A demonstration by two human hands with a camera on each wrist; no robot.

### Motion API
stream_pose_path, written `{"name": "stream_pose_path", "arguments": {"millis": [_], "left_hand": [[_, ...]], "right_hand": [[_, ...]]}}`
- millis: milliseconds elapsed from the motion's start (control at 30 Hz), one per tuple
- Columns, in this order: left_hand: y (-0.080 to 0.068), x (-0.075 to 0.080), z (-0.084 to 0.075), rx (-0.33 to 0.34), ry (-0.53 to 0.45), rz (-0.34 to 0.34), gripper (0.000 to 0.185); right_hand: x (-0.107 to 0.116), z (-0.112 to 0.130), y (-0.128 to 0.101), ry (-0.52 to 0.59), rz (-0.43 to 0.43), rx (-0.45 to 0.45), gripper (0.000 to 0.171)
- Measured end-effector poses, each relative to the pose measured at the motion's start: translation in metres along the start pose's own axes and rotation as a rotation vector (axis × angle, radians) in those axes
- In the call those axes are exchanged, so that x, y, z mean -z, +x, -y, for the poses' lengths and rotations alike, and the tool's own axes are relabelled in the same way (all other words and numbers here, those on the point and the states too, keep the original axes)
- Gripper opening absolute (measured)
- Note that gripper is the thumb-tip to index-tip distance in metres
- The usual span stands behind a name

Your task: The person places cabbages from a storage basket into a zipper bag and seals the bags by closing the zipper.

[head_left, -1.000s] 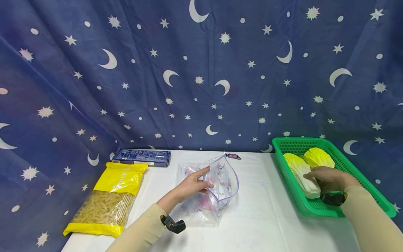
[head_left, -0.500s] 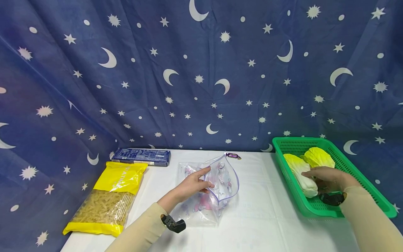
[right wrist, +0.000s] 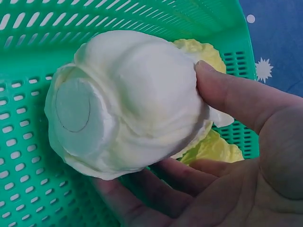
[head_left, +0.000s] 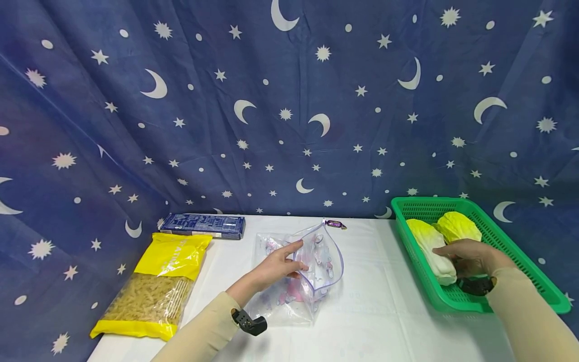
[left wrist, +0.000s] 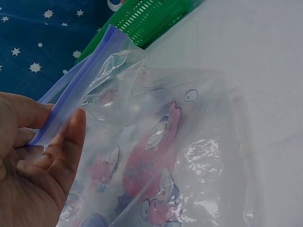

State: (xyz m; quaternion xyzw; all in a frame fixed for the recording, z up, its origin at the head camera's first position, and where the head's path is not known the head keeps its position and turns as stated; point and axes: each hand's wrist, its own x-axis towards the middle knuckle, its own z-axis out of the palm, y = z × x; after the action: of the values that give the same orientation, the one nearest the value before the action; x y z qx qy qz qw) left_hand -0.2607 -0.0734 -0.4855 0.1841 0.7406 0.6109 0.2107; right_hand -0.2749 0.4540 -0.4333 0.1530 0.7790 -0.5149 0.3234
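My left hand [head_left: 278, 264] pinches the purple zip edge of a clear zip bag [left wrist: 156, 142] printed with pink cartoon figures. The bag lies on the white table with its mouth spread apart. Over in the green basket [head_left: 418, 274], my right hand [head_left: 475, 256] grips a napa cabbage [head_left: 431, 249], white at its base and yellow at the leaf end. In the right wrist view the thumb lies on one side of this cabbage [right wrist: 137, 94], with the fingers curled under the other. A second yellow napa cabbage [head_left: 458, 227] sits beside it, partly hidden behind the first in that view.
At the left lies a yellow bag of pasta [head_left: 158, 286], with a flat blue package [head_left: 203, 226] behind it. A small purple-wrapped candy [head_left: 334, 224] touches the bag's far corner. A blue star-and-moon curtain [head_left: 289, 100] stands behind the table [head_left: 371, 322].
The right hand and the cabbage in it shift slightly within the basket. The left hand stays at the bag's edge.
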Motion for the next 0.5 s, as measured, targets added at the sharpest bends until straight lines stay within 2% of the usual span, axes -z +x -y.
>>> {"name": "stream_pose_path", "arguments": {"millis": [133,300,500], "left_hand": [[0.0001,0.0000,0.0005,-0.001,0.001,0.003,0.071],[0.0002,0.0003,0.0008,-0.002,0.004,0.002,0.070],[0.0008,0.0008,0.0016,-0.006,0.005,0.005,0.071]], "right_hand": [[-0.0029,0.0012,0.0010,-0.008,-0.023,-0.018,0.093],[-0.0054,0.0048,0.0026,0.014,-0.005,-0.031,0.101],[-0.0050,0.0056,0.0031,0.007,0.000,-0.018,0.089]]}}
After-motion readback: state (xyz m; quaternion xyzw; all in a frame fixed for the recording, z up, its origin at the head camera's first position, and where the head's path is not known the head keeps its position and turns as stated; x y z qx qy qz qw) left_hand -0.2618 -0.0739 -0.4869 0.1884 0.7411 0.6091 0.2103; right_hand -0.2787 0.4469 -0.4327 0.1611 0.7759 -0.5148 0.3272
